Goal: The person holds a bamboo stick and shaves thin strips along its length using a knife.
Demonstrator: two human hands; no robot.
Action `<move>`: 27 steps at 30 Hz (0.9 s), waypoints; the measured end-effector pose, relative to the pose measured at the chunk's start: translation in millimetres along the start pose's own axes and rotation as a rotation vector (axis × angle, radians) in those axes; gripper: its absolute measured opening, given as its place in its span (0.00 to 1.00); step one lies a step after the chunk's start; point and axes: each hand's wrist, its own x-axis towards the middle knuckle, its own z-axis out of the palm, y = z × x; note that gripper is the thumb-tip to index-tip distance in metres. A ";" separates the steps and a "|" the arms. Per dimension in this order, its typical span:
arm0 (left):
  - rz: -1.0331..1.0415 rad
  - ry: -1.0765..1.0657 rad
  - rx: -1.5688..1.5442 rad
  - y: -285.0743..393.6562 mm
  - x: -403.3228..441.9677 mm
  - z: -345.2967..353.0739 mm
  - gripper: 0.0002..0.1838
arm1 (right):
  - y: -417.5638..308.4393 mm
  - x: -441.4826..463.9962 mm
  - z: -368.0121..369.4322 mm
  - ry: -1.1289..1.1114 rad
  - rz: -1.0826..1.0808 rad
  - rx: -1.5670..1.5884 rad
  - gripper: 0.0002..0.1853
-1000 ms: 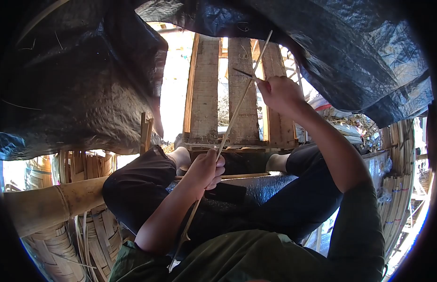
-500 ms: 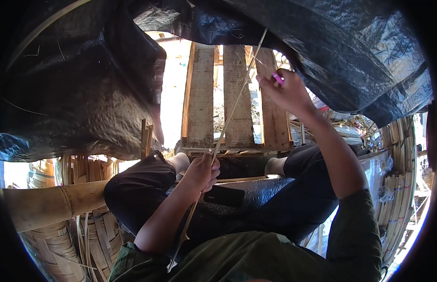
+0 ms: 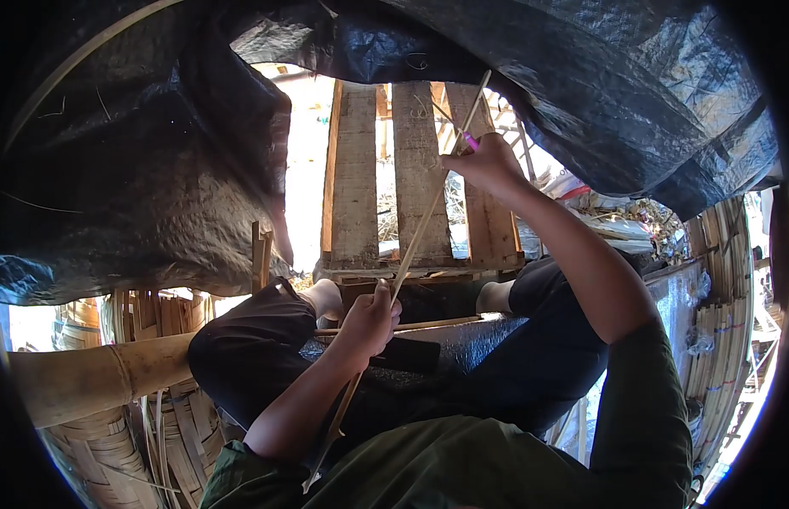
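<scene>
A long, thin bamboo strip (image 3: 422, 222) slants from my lap up towards the dark sheeting. My left hand (image 3: 370, 327) is closed around its lower part, with the thumb on top. Higher up, my right hand (image 3: 488, 165) is closed on a small pink-handled knife (image 3: 470, 141); its thin blade points up and left across the strip. The right fingers are at the strip, but whether they also grip it I cannot tell. Fine curled shavings (image 3: 421, 106) show near the blade. The strip's lower end reaches past my left forearm.
A slatted wooden pallet (image 3: 354, 178) stands in front of my feet. Black plastic sheeting (image 3: 649, 93) hangs overhead and to the left. A thick bamboo pole (image 3: 106, 373) lies at my left knee, above woven bamboo (image 3: 106, 450). A dark flat object (image 3: 411, 355) rests between my legs.
My right hand has moved left and slightly down, bringing the knife from beside the bamboo strip onto it. My left hand still holds the strip in nearly the same place.
</scene>
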 end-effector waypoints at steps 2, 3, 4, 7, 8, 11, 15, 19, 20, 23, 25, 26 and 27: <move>0.016 0.004 -0.004 -0.7 -0.6 -0.6 0.27 | -1.0 2.5 -2.1 -0.021 0.010 -0.008 0.24; 0.017 0.008 0.026 0.0 -0.4 -0.9 0.27 | -3.8 2.0 -4.9 -0.037 0.022 -0.017 0.23; 0.017 0.010 0.055 0.4 -0.3 -1.1 0.27 | -11.7 -2.1 -10.9 -0.044 0.037 -0.030 0.21; 0.027 -0.006 0.032 -1.5 3.0 -3.6 0.27 | -11.0 1.4 -8.9 0.052 -0.040 -0.125 0.25; 0.027 -0.007 0.032 0.1 2.0 -3.4 0.27 | -11.8 3.2 -11.0 0.053 -0.041 -0.126 0.25; -0.015 0.005 0.029 4.2 -1.6 -2.9 0.27 | -28.3 -2.9 -33.3 -0.012 -0.016 -0.193 0.20; 0.016 0.005 0.009 3.3 -2.8 -7.6 0.27 | -43.7 -17.7 -77.7 0.103 -0.149 0.037 0.16; 0.022 0.023 0.004 9.8 -7.9 -10.7 0.26 | -29.1 -6.4 -101.3 0.262 -0.293 0.193 0.17; 0.025 0.025 0.005 12.3 -10.8 -11.3 0.26 | -25.1 -3.0 -104.9 0.275 -0.320 0.288 0.17; 0.007 0.043 0.012 18.9 -16.1 -13.4 0.26 | -13.4 11.4 -112.2 0.072 -0.255 0.106 0.13; 0.017 0.020 0.012 19.2 -17.9 -16.0 0.26 | -9.8 18.4 -111.3 0.004 -0.249 -0.013 0.15; 0.018 0.024 0.012 18.6 -17.5 -17.8 0.26 | -6.8 19.7 -111.0 -0.013 -0.270 -0.048 0.16; 0.029 0.023 0.001 17.9 -16.0 -20.0 0.27 | -8.2 18.9 -111.2 -0.029 -0.292 -0.083 0.18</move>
